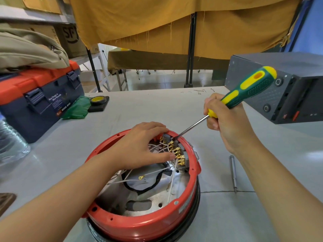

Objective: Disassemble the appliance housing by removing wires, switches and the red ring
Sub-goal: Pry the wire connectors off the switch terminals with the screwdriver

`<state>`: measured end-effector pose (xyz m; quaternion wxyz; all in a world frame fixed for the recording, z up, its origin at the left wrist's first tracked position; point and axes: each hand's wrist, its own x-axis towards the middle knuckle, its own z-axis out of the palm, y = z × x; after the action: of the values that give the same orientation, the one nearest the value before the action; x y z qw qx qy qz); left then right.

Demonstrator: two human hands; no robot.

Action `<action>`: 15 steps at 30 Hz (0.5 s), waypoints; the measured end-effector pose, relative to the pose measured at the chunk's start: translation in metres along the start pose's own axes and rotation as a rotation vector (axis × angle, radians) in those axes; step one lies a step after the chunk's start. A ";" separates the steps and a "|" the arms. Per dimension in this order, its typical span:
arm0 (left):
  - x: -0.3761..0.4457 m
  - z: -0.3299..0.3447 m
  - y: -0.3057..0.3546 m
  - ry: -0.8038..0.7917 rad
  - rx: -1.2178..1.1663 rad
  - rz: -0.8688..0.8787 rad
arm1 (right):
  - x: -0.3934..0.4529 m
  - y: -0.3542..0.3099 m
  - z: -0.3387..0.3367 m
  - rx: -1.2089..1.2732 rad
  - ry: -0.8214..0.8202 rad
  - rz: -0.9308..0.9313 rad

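At frame centre, the left hand [139, 145] lies spread inside the red ring [145, 224]; the right hand [225, 119] grips the screwdriver [244, 91], which should lever the brass terminals [176, 151] gently.

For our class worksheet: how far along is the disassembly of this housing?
Done: the housing lies open. In hand: the right hand works a screwdriver at the brass terminals while the left hand steadies. Left: white wires, switches and red ring remain.
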<state>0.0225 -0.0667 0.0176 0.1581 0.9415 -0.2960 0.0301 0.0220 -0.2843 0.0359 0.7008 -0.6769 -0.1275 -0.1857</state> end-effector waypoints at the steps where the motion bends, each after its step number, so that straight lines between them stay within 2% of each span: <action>1: 0.000 0.000 0.000 0.000 0.000 0.001 | 0.001 -0.001 0.000 -0.005 -0.015 0.007; 15: 0.001 0.000 0.000 0.011 -0.005 0.018 | 0.036 0.001 0.010 0.018 -0.081 0.272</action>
<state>0.0231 -0.0678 0.0178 0.1620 0.9382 -0.3037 0.0359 0.0553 -0.2779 0.0511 0.7198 -0.6886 -0.0643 -0.0601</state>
